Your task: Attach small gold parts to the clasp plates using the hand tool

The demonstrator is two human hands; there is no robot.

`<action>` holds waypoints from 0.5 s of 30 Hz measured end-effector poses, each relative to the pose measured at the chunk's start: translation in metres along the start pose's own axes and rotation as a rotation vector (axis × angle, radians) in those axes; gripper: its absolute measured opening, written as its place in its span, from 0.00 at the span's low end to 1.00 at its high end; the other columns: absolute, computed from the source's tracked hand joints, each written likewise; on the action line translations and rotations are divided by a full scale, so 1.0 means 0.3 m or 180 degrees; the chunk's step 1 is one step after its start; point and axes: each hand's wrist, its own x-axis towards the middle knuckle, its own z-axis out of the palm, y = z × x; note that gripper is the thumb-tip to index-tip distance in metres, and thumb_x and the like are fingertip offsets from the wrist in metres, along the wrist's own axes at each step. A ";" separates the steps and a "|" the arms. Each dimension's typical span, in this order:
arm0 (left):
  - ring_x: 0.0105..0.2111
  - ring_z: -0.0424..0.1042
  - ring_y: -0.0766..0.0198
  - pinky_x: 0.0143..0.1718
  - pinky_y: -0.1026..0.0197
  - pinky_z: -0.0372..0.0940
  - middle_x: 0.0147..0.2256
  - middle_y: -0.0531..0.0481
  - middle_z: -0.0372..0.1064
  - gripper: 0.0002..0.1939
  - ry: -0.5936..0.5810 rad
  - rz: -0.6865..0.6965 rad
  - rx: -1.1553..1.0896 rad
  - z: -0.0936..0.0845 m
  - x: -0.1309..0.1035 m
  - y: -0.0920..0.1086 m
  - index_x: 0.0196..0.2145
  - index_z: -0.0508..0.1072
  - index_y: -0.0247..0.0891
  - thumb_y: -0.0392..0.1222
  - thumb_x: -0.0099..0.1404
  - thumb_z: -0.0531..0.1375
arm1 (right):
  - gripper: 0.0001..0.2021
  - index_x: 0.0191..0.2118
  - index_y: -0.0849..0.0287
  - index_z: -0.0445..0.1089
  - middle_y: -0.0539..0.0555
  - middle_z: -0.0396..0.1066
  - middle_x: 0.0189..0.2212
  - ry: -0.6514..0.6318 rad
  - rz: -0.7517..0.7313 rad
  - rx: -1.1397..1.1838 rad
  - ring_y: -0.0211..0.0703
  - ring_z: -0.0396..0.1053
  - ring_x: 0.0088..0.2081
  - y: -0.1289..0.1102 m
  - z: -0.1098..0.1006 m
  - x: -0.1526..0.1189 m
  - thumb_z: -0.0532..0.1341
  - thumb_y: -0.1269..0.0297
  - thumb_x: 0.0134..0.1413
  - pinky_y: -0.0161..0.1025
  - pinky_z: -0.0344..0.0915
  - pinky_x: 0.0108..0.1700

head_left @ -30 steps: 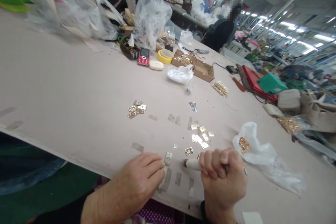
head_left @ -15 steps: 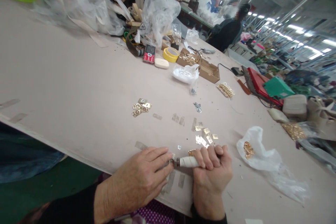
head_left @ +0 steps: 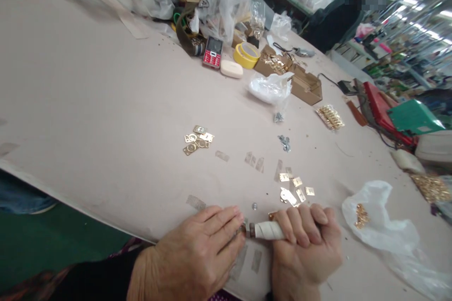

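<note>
Bright overhead strip lighting, soft shadows, blurred warped edges.

the left hand (head_left: 197, 256) covers whatever sits under its fingertips at the tool's tip; that piece cannot be made out. right hand (head_left: 305, 249) wraps the white-wrapped tool (head_left: 266, 230), hiding its rear end. both forearms cut off by the bottom edge. clear plastic bag (head_left: 388, 235) runs off the lower right corner. person (head_left: 339, 14) at upper right: face blurred. gold plates (head_left: 294, 190) too small to tell shape details.
</note>
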 end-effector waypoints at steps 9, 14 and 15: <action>0.58 0.66 0.54 0.62 0.54 0.63 0.53 0.37 0.70 0.13 0.0145 -0.0061 -0.0520 -0.021 0.001 -0.007 0.46 0.74 0.29 0.34 0.71 0.52 | 0.16 0.24 0.58 0.65 0.46 0.56 0.16 -0.1935 -0.1277 -0.2303 0.34 0.56 0.18 0.061 0.130 -0.144 0.57 0.65 0.64 0.36 0.56 0.22; 0.44 0.68 0.56 0.47 0.54 0.70 0.40 0.39 0.68 0.09 0.0421 -0.0211 -0.0835 -0.042 -0.004 -0.014 0.31 0.70 0.31 0.29 0.68 0.53 | 0.18 0.22 0.56 0.61 0.43 0.46 0.14 -0.1583 -0.0742 -0.1894 0.34 0.48 0.16 -0.020 0.167 -0.148 0.55 0.63 0.65 0.35 0.52 0.19; 0.41 0.67 0.57 0.43 0.55 0.70 0.38 0.40 0.67 0.08 0.0504 -0.0270 -0.0847 -0.043 -0.007 -0.014 0.30 0.69 0.31 0.29 0.67 0.53 | 0.18 0.21 0.55 0.60 0.42 0.45 0.13 -0.1470 -0.0669 -0.1847 0.33 0.47 0.15 -0.047 0.169 -0.147 0.56 0.63 0.64 0.35 0.52 0.19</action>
